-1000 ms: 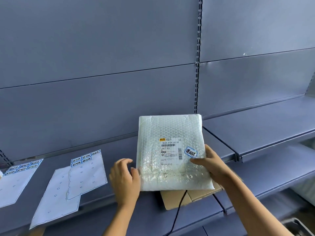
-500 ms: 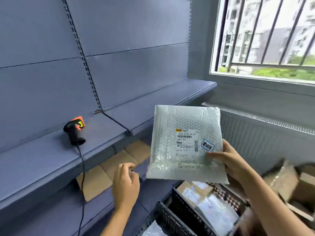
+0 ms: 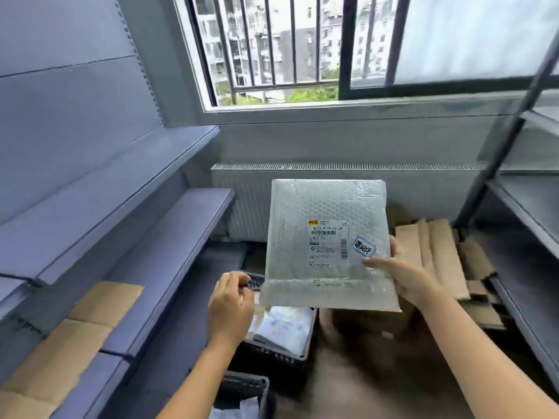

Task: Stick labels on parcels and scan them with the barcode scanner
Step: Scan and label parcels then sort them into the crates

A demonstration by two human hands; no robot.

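My right hand grips a white bubble-mailer parcel by its lower right edge, thumb on the front. The parcel is upright in the air over a black crate. Its front carries a printed shipping label with barcodes. A small blue-edged sticker sits at that label's right side, just above my thumb. My left hand hovers beside the parcel's lower left corner with fingers loosely curled and nothing in it. The barcode scanner and the sticker sheets are out of view.
The black crate holds other wrapped parcels, and a second crate is nearer me. Blue shelves with cardboard sheets run along the left. Flattened cardboard lies on the floor at right, beside a metal rack. A radiator and barred window are ahead.
I have turned right, away from the shelf with the sticker sheets and scanner, toward the window. My right hand carried the parcel off the shelf and over the crates; the left hand followed alongside.
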